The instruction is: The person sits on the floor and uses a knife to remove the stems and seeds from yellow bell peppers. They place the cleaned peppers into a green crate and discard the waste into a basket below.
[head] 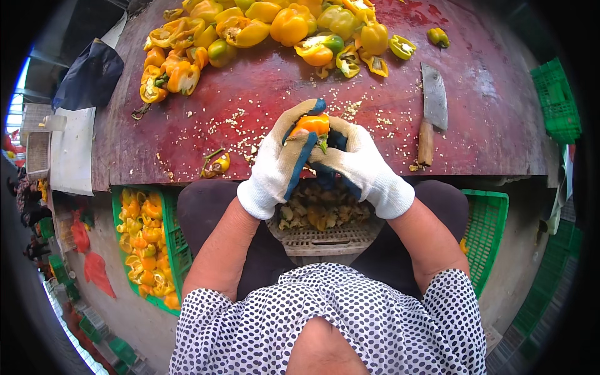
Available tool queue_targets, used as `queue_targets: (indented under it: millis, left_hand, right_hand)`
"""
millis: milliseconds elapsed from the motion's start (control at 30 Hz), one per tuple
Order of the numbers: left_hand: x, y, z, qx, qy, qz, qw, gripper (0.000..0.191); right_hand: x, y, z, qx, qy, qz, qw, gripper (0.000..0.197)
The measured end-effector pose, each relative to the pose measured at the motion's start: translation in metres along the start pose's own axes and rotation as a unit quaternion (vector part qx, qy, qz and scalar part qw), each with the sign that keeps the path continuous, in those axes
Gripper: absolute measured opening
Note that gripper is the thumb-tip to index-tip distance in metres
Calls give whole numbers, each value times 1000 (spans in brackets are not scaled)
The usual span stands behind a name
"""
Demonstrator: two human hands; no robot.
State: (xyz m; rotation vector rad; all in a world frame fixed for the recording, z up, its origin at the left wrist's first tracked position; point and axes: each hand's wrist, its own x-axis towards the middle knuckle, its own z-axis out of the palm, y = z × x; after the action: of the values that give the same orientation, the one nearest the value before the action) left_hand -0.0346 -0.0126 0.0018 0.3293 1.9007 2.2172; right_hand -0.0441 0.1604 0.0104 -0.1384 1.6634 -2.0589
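An orange bell pepper piece (313, 125) with a bit of green at its lower end is held between my two gloved hands over the near edge of the red table (281, 89). My left hand (283, 157), in a white glove with blue palm coating, grips it from the left. From the right, my right hand (358, 161), gloved alike, has its fingers at the pepper and its green part. A cleaver (435, 98) with a wooden handle lies to the right. Yellow and orange peppers (288, 26), some cut, are heaped at the far side. Pale seeds are scattered about.
Between my knees stands a plastic crate (328, 239) with pepper scraps (321, 213). A green crate (171, 234) of cut peppers (147, 243) is at lower left, another green crate (487, 234) at right. A pepper scrap (219, 165) lies near the table edge.
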Motion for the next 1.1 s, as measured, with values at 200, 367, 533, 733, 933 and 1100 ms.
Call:
queue_targets:
  millis: [200, 367, 533, 733, 933, 1100]
  left_hand:
    - [-1, 1, -6, 64, 9, 39, 997, 44]
    - [-1, 3, -10, 194, -14, 57, 979, 52]
    - [-2, 2, 4, 100, 11, 48, 994, 49]
    - [-5, 2, 7, 85, 1, 46, 995, 48]
    - [-6, 8, 1, 40, -30, 16, 999, 50]
    - [-7, 9, 1, 31, -40, 11, 999, 51]
  right_hand:
    - [-1, 2, 8, -177, 48, -48, 982, 30]
    - [-4, -4, 8, -207, 32, -106, 972, 26]
    - [-7, 15, 16, -147, 137, -158, 967, 20]
    - [-8, 5, 4, -206, 78, -199, 955, 21]
    - [-17, -7, 2, -83, 35, -107, 990, 30]
    - [-18, -13, -13, -139, -16, -74, 987, 34]
